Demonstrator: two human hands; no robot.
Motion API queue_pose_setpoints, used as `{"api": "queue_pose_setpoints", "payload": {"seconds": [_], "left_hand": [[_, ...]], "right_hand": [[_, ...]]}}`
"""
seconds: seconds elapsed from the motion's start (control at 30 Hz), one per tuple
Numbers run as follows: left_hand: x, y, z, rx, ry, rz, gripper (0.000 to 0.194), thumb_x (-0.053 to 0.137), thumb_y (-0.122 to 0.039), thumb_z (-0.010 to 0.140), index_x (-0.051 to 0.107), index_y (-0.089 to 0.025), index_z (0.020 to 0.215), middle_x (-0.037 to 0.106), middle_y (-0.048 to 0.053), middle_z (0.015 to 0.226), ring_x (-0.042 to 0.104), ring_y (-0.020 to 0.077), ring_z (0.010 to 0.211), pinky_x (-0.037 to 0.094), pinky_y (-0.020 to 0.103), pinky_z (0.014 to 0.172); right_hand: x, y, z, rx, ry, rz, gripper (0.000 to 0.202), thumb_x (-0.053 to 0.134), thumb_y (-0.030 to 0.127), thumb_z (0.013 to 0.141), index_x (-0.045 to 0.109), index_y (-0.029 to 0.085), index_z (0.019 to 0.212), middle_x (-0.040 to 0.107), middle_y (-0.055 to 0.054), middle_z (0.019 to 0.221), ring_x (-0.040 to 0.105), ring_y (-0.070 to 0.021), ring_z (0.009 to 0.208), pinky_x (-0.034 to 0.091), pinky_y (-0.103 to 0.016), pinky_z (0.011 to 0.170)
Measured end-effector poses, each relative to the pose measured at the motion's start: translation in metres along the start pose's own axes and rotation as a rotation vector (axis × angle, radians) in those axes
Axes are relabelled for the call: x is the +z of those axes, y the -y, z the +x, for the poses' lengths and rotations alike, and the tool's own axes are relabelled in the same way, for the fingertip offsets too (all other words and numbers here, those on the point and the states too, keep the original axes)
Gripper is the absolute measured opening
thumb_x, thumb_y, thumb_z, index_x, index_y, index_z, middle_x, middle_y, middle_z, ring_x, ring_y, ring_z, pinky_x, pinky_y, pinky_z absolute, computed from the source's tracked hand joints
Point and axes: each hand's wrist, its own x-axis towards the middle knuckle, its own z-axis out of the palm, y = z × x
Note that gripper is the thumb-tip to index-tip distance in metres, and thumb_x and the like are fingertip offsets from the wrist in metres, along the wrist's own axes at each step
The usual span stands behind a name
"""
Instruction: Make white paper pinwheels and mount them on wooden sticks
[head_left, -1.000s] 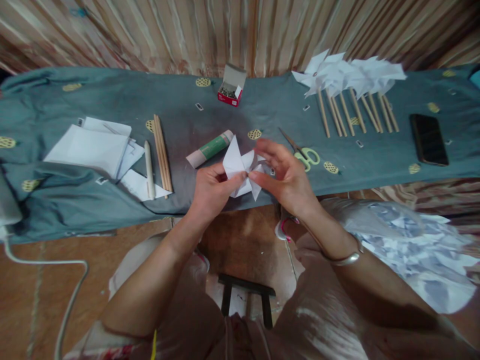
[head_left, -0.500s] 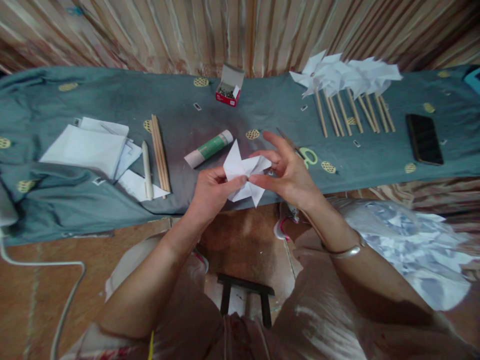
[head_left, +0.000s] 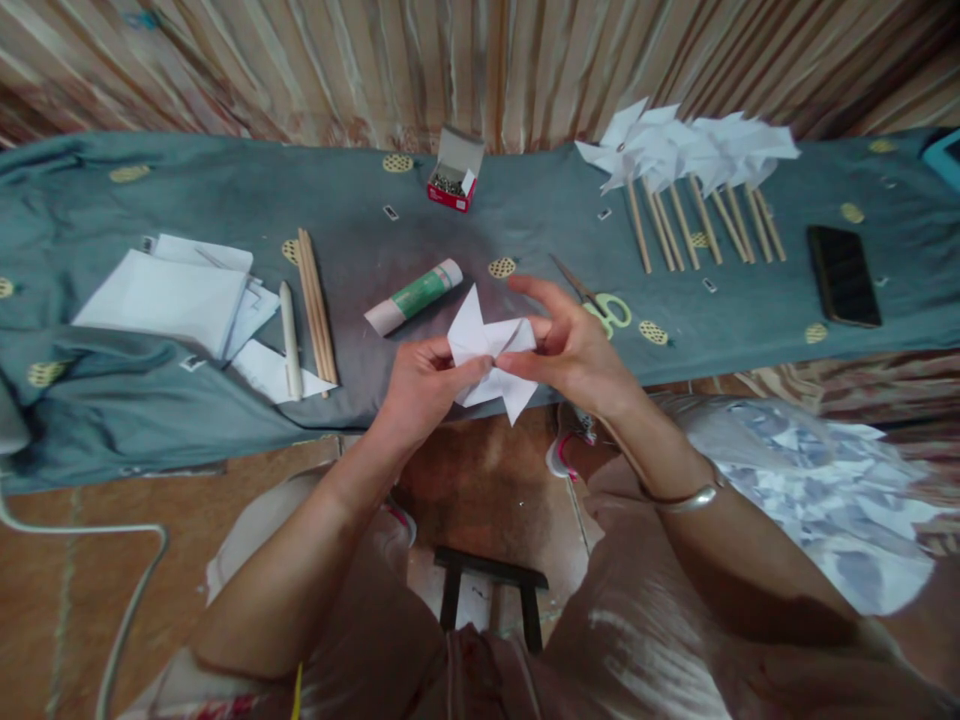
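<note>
A white paper pinwheel (head_left: 491,345) with pointed blades is held over the front edge of the cloth-covered table. My left hand (head_left: 426,385) pinches it from the left, thumb pressed near its centre. From the right, my right hand (head_left: 574,350) grips it between thumb and fingers, with the index finger stretched away. Both thumb tips nearly meet at the middle. Just behind the hands lie a green-and-white glue stick (head_left: 416,297) and scissors (head_left: 604,305) with pale green handles.
Left on the table are white paper sheets (head_left: 169,300), a white pen-like tool (head_left: 290,340) and wooden sticks (head_left: 316,310). Farther back stand an open red box of small metal pieces (head_left: 454,180) and finished pinwheels (head_left: 690,150). A phone (head_left: 844,275) lies right; a plastic bag (head_left: 817,490) sits below.
My right index finger has lowered and moved left a little, and the right fingers have closed in on the pinwheel's blade. The pinwheel stays in both hands.
</note>
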Motion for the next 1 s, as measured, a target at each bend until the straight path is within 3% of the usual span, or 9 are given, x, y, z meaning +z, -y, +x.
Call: {"api": "queue_pose_setpoints", "payload": {"seconds": [0.23, 0.63, 1.0], "left_hand": [[-0.0010, 0.0000, -0.0004, -0.023, -0.011, 0.022, 0.021, 0.085, -0.034, 0.060, 0.075, -0.017, 0.068, 0.071, 0.001, 0.064, 0.059, 0.0129, 0.053, 0.047, 0.025, 0.053], [-0.0009, -0.0011, 0.0002, -0.041, -0.037, 0.016, 0.022, 0.087, -0.035, 0.057, 0.076, -0.018, 0.065, 0.071, 0.002, 0.061, 0.056, 0.0126, 0.050, 0.044, 0.024, 0.049], [-0.0016, -0.0019, 0.0009, -0.054, -0.012, -0.016, 0.029, 0.091, -0.039, 0.054, 0.078, -0.017, 0.069, 0.071, 0.001, 0.063, 0.056, 0.0107, 0.050, 0.043, 0.022, 0.050]], "right_hand": [[0.0009, -0.0014, 0.0005, 0.004, -0.030, -0.027, 0.086, 0.090, 0.038, 0.056, 0.051, 0.027, 0.133, 0.069, 0.006, 0.069, 0.066, -0.0188, 0.058, 0.056, -0.032, 0.053], [0.0003, -0.0021, 0.0011, -0.015, -0.069, -0.063, 0.073, 0.088, 0.034, 0.058, 0.057, 0.027, 0.124, 0.068, 0.006, 0.070, 0.062, -0.0175, 0.056, 0.051, -0.031, 0.050], [-0.0016, -0.0020, 0.0028, -0.006, -0.086, -0.080, 0.075, 0.089, 0.035, 0.057, 0.056, 0.027, 0.124, 0.066, 0.006, 0.070, 0.063, -0.0170, 0.058, 0.052, -0.030, 0.050]]}}
